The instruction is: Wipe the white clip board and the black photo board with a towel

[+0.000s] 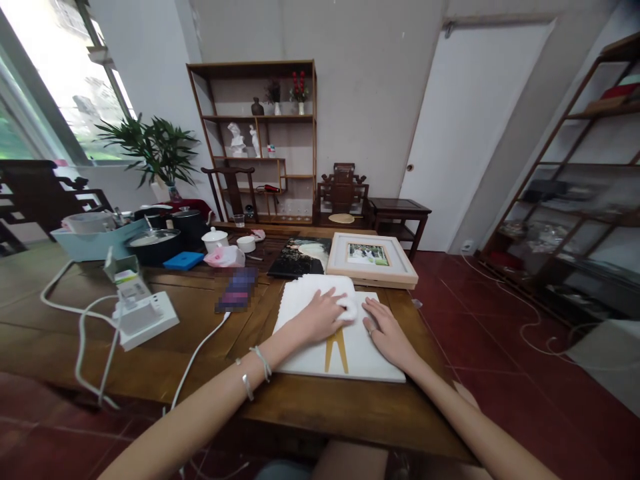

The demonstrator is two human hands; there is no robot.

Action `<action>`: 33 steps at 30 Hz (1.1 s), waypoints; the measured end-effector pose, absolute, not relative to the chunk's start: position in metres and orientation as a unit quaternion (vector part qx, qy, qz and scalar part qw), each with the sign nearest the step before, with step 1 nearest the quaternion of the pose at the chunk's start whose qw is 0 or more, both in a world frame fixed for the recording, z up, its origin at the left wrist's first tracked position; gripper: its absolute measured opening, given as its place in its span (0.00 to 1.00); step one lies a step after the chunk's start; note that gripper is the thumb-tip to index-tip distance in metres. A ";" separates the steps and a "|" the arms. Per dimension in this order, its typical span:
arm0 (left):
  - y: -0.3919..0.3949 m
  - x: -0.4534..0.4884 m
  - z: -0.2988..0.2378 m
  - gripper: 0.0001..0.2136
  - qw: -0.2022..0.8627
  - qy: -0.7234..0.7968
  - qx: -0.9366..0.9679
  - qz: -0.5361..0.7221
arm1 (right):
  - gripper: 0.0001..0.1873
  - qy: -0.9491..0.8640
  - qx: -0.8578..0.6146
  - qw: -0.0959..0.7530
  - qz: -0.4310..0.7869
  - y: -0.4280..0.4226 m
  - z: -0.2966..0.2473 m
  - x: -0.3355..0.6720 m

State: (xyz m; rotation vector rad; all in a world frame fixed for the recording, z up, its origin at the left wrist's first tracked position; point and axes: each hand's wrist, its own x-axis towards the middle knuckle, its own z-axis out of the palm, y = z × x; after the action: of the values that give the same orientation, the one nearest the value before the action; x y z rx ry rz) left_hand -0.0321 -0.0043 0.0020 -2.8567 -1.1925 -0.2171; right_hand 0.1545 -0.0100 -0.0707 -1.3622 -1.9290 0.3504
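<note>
A white flat board (350,357) with a yellow mark on it lies on the wooden table (210,333) in front of me. My left hand (320,317) rests on the board, its fingers pressed down on a small wad of white cloth (349,308). Just to the right, my right hand (387,333) lies flat on the board with its fingers stretched out, fingertips close to the cloth. Bracelets circle my left wrist.
A framed picture (371,259) and a dark print (303,257) lie beyond the board. A white power strip (143,319) with cables, a blue tub (97,240), pots and cups crowd the table's left. Shelves, chairs and a door stand behind.
</note>
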 end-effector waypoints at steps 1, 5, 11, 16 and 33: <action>-0.014 -0.030 0.001 0.15 0.028 -0.378 -0.924 -0.058 | 0.21 -0.751 -0.529 0.371 0.136 -0.010 -0.071 0.155; -0.068 -0.024 -0.002 0.12 0.066 -0.345 -0.936 -0.016 | 0.23 -0.755 -0.512 0.381 0.151 -0.008 -0.074 0.157; -0.125 -0.027 -0.005 0.12 0.048 -0.317 -0.947 -0.009 | 0.23 -0.755 -0.515 0.371 0.164 -0.009 -0.073 0.158; -0.098 -0.027 0.006 0.11 0.020 -0.350 -0.936 -0.002 | 0.22 -0.750 -0.509 0.391 0.158 -0.008 -0.076 0.157; -0.065 -0.003 -0.005 0.13 0.072 -0.355 -0.932 -0.019 | 0.20 -0.684 -0.520 0.460 0.226 -0.009 -0.069 0.157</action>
State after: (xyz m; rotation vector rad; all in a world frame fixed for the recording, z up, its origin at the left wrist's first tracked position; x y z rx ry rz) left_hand -0.0026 -0.0651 -0.0050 -2.8016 -1.0658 -0.0574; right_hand 0.1573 -0.0091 -0.0685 -1.2802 -1.6826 0.5559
